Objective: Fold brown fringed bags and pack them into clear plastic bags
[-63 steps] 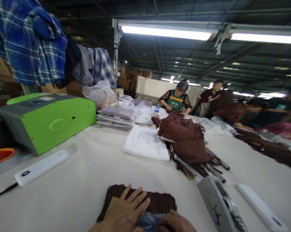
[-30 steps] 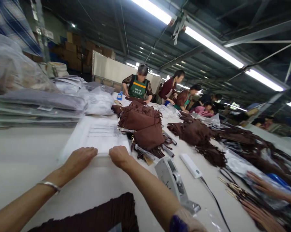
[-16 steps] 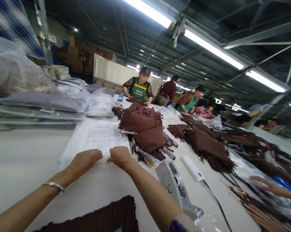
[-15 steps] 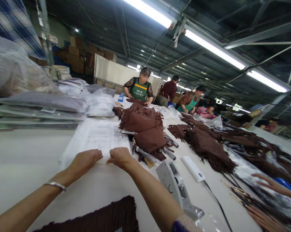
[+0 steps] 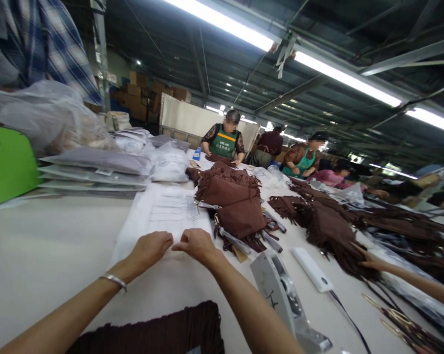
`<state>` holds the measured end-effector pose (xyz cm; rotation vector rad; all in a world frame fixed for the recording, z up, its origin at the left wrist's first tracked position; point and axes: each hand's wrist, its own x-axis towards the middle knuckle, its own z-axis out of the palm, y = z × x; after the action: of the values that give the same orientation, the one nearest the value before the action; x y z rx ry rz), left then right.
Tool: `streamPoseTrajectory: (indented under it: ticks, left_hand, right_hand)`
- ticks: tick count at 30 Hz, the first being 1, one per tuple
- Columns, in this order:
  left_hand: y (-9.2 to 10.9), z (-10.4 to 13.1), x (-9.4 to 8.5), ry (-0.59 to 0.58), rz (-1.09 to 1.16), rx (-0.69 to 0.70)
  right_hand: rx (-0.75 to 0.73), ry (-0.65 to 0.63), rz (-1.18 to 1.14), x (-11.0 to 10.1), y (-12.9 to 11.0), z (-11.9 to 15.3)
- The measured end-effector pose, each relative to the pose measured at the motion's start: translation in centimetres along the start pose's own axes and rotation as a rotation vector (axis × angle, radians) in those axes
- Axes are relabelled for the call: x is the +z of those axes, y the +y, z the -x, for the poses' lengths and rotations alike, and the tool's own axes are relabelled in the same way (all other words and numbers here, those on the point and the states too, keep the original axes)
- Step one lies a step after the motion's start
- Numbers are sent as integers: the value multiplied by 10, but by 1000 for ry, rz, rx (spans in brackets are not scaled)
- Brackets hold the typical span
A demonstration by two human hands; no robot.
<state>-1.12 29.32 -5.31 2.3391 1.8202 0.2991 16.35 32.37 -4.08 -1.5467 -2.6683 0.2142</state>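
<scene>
A long, pale cloth-covered work table runs away from the viewer through a warehouse hall under strip lights, with several other people working at its far end. Both of the person's arms reach forward to a flat stack of white plastic bags printed with grey text, which lies straight ahead, its long axis pointing away from the viewer. The left hand, with a silver bangle on its wrist, and the right hand sit side by side, nearly touching, on the stack's near edge. Their fingers are curled down together onto that edge; whether they pinch a single bag cannot be told. Both hands are equally close to the stack. Just to the right lies a pile of brown fringed suede bags. A grey tape dispenser stands near the right forearm. A co-worker's hand reaches in from the right.
</scene>
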Motion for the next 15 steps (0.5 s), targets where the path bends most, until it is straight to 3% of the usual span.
streamPoseTrajectory:
  ticks: [9,15]
  left_hand:
    - [12,9,0,139,-168,61]
    - [2,15,4,154,-224,89]
  right_hand:
    - [-22,111,-1,-4,-25,3]
    - [-101,27,4,-7,-18,5]
